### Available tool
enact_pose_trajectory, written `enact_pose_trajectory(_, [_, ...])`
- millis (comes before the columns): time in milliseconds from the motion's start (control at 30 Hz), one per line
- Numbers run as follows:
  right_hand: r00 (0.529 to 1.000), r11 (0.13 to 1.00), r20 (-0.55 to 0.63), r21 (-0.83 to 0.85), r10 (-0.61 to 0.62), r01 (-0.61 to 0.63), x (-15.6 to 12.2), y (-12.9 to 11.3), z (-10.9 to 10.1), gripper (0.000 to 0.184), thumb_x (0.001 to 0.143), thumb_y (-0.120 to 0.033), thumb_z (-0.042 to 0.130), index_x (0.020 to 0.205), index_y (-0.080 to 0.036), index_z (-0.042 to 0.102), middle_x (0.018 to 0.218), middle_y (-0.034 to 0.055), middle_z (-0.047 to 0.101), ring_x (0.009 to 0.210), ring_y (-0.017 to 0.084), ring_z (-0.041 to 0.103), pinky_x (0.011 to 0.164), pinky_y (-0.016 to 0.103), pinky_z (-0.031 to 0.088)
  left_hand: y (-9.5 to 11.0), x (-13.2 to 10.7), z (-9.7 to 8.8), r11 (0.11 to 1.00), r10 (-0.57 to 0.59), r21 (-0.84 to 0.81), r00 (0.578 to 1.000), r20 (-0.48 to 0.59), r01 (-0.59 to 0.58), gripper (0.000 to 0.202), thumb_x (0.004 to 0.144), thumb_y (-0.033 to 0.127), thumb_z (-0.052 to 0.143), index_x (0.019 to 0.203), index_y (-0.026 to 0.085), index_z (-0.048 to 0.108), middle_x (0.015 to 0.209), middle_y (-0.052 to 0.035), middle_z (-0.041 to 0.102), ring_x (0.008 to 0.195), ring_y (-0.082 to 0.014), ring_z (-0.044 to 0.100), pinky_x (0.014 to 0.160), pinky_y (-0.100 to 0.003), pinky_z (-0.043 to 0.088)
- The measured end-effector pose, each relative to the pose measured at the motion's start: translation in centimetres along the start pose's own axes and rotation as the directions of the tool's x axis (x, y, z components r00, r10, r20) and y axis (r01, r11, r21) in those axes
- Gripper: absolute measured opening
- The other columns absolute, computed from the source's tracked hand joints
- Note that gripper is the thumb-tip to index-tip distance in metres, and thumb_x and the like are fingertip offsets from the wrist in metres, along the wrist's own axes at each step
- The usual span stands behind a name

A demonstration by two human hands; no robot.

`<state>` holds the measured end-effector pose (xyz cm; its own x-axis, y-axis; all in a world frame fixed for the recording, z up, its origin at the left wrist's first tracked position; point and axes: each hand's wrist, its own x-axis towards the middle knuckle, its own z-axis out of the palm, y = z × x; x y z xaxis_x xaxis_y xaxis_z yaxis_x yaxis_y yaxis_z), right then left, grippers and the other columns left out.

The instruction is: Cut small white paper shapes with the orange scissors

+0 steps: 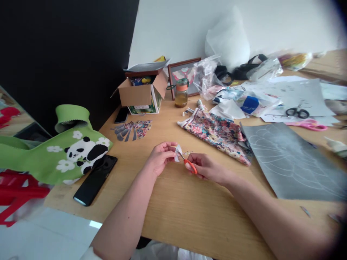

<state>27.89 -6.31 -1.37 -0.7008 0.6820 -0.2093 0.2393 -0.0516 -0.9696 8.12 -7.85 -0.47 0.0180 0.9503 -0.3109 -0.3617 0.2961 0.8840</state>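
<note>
Over the middle of the wooden table (173, 202), my left hand (162, 155) pinches a small white piece (177, 153), paper or backed cloth; I cannot tell which. My right hand (204, 166) grips small scissors with orange handles (192, 167). Their blades point left and meet the white piece. Tiny coloured scraps (187, 153) lie just behind the scissors. Farther left, cut grey and flowered pieces (132, 130) are laid out in a fan. Behind my right hand lies a folded floral cloth (217, 133) with a pale edge.
At left are a black phone (95, 180) and a green panda-patterned fabric (81, 151). An open carton (143, 95), a jar of brown liquid (181, 94) and a frame (173, 70) stand behind. Grey sheet (292, 159), pink scissors (311, 125) and black-handled scissors (297, 112) lie right.
</note>
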Motion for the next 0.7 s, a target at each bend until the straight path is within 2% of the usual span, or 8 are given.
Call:
enact_pose_trajectory(167, [1.000,1.000,0.014,0.000,0.024,-0.024,0.07,0.13,0.03,0.054,0.074,-0.069,0.069,0.077,-0.018,0.053,0.064,-0.0035,0.050,0.048,0.006,0.038,0.041,0.020,0.027,-0.15,0.11,-0.12,1.000,0.012,-0.007,1.000,-0.009,-0.012,0.038,0.056,0.003,0.070,0.094,0.008,0.066,0.072,-0.0019,0.065,0.059,-0.0099,0.060,0.057,-0.023,0.045])
enact_pose_trajectory(367, [0.997,0.999,0.064,-0.011,0.046,-0.045,0.02,0.37,-0.15,0.056,0.077,-0.072,0.063,0.076,-0.017,0.052,0.066,-0.0025,0.051,0.047,0.006,0.040,0.040,0.019,0.027,-0.04,0.57,-0.44,0.999,0.029,-0.040,0.996,-0.084,-0.033,0.032,0.061,0.003,0.069,0.091,0.009,0.063,0.072,-0.0035,0.067,0.060,-0.0141,0.066,0.060,-0.027,0.051])
enact_pose_trajectory(700, [0.996,0.997,0.074,0.043,0.054,-0.057,-0.10,0.42,-0.11,0.053,0.078,-0.069,0.064,0.078,-0.018,0.053,0.069,-0.0015,0.053,0.047,0.006,0.040,0.038,0.019,0.027,-0.02,0.45,-0.40,0.998,0.047,-0.036,0.997,-0.059,-0.049,0.031,0.061,0.003,0.072,0.091,0.009,0.064,0.070,-0.0015,0.065,0.057,-0.0118,0.064,0.057,-0.024,0.049])
